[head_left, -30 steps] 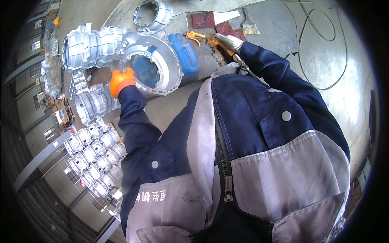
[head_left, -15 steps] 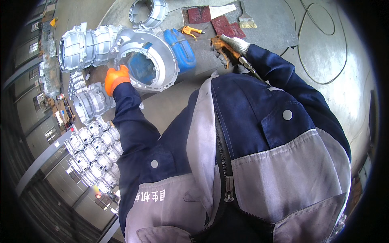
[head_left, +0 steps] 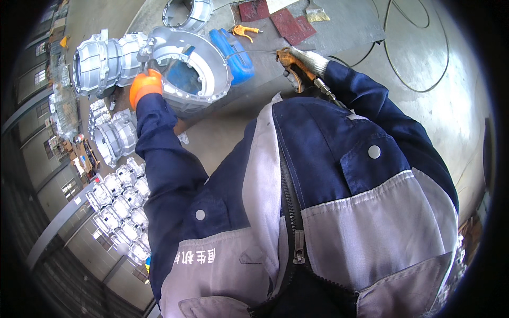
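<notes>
My left hand (head_left: 146, 85), in an orange glove, is closed at the left rim of a large silver cast-metal housing (head_left: 216, 74) with a wide round opening. Its fingertips are partly hidden behind that rim. My right hand (head_left: 313, 61), in a whitish glove, is wrapped round an orange air blow gun (head_left: 291, 59). The gun's thin nozzle points left toward the housing, and a metal hose fitting (head_left: 323, 87) joins its lower end. A blue plastic jerrycan (head_left: 237, 61) lies just right of the housing.
Other silver housings (head_left: 98, 63) stand left, with another (head_left: 188, 13) behind. A yellow blow gun (head_left: 246, 32), dark red abrasive pads (head_left: 291, 26) and a paintbrush (head_left: 317, 11) lie on the grey tabletop. A hose (head_left: 389, 58) loops on the right. Many castings (head_left: 122, 204) are stacked lower left.
The view has shifted slightly, so the bench items sit higher. My left hand has moved up a little along the housing's rim. My right hand still holds the blow gun, now turned slightly.
</notes>
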### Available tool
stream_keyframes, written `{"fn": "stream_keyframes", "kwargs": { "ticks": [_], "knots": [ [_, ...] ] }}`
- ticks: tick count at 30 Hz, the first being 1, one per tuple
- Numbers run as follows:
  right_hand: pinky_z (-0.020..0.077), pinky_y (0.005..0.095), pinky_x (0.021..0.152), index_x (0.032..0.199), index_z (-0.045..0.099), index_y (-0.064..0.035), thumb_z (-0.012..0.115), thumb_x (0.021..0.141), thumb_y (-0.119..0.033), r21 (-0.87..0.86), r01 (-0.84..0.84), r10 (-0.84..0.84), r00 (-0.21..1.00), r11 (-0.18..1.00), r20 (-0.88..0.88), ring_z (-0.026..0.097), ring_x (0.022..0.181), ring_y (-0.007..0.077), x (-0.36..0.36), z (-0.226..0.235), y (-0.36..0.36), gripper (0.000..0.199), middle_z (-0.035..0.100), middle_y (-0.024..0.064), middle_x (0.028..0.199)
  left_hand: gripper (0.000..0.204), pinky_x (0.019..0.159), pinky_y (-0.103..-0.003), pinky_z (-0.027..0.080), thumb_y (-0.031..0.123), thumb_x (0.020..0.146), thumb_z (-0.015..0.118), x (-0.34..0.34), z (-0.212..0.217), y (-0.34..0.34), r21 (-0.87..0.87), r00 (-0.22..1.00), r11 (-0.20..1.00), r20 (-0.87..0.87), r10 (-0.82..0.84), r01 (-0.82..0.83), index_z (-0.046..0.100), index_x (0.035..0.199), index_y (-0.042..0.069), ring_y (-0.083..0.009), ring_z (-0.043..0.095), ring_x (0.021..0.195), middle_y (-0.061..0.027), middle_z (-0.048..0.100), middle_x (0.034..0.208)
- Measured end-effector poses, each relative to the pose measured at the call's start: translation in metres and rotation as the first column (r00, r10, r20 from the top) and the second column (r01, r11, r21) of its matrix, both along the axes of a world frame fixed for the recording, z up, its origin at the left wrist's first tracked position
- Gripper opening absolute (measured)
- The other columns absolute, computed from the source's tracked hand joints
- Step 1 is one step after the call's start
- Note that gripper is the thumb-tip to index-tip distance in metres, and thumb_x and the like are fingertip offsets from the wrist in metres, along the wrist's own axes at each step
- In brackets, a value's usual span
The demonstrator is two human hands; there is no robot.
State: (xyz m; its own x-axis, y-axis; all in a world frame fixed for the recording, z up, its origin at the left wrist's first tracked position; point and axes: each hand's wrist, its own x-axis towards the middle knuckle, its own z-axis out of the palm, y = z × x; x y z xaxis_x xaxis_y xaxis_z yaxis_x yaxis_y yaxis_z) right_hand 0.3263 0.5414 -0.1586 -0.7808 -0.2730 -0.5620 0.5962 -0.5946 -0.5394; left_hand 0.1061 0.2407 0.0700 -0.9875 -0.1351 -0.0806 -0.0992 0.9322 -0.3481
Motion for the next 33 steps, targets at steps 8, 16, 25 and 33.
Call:
{"fn": "stream_keyframes", "kwargs": {
  "ticks": [8, 16, 25, 33],
  "knots": [
    [0.0542, 0.0282, 0.053, 0.097, 0.056, -0.0015, 0.046, 0.085, -0.056, -0.032, 0.030, -0.029, 0.999, 0.999, 0.044, 0.063, 0.059, 0.0183, 0.064, 0.032, -0.022, 0.057, 0.062, 0.0116, 0.079, 0.060, 0.087, -0.044, 0.043, 0.053, 0.085, 0.033, 0.006, 0.001, 0.000, 0.007, 0.998, 0.998, -0.021, -0.065, 0.065, 0.061, 0.108, 0.006, -0.0356, 0.053, 0.107, -0.0185, 0.058, 0.111],
    [0.0541, 0.0281, 0.056, 0.099, 0.057, -0.0015, 0.046, 0.083, -0.060, 0.126, 0.011, -0.017, 0.999, 0.992, 0.045, 0.063, 0.062, 0.0197, 0.103, 0.047, -0.041, 0.061, 0.063, 0.0125, 0.080, 0.068, 0.089, -0.045, 0.040, 0.061, 0.083, 0.029, 0.000, -0.002, -0.004, 0.037, 0.999, 0.999, 0.009, -0.033, 0.033, 0.060, 0.110, 0.007, -0.0370, 0.052, 0.108, -0.0190, 0.058, 0.112],
    [0.0520, 0.0254, 0.054, 0.094, 0.059, -0.0008, 0.045, 0.083, -0.061, 0.302, 0.009, -0.004, 1.000, 0.953, -0.017, 0.062, 0.061, 0.0179, 0.127, 0.055, -0.048, 0.063, 0.063, 0.0110, 0.077, 0.071, 0.089, -0.045, 0.040, 0.064, 0.081, 0.030, 0.004, 0.002, 0.003, 0.030, 0.999, 0.999, 0.007, -0.038, 0.038, 0.061, 0.110, 0.007, -0.0366, 0.051, 0.110, -0.0183, 0.057, 0.113],
    [0.0511, 0.0247, 0.056, 0.107, 0.058, -0.0051, 0.046, 0.083, -0.060, 0.272, -0.040, 0.051, 0.998, 0.962, -0.034, 0.060, 0.063, 0.0147, 0.144, 0.070, -0.034, 0.061, 0.062, 0.0113, 0.088, 0.070, 0.087, -0.046, 0.042, 0.064, 0.081, 0.032, -0.003, 0.001, 0.006, 0.011, 0.998, 0.998, 0.003, -0.060, 0.060, 0.061, 0.110, 0.008, -0.0362, 0.052, 0.109, -0.0181, 0.058, 0.113]
  ]
}}
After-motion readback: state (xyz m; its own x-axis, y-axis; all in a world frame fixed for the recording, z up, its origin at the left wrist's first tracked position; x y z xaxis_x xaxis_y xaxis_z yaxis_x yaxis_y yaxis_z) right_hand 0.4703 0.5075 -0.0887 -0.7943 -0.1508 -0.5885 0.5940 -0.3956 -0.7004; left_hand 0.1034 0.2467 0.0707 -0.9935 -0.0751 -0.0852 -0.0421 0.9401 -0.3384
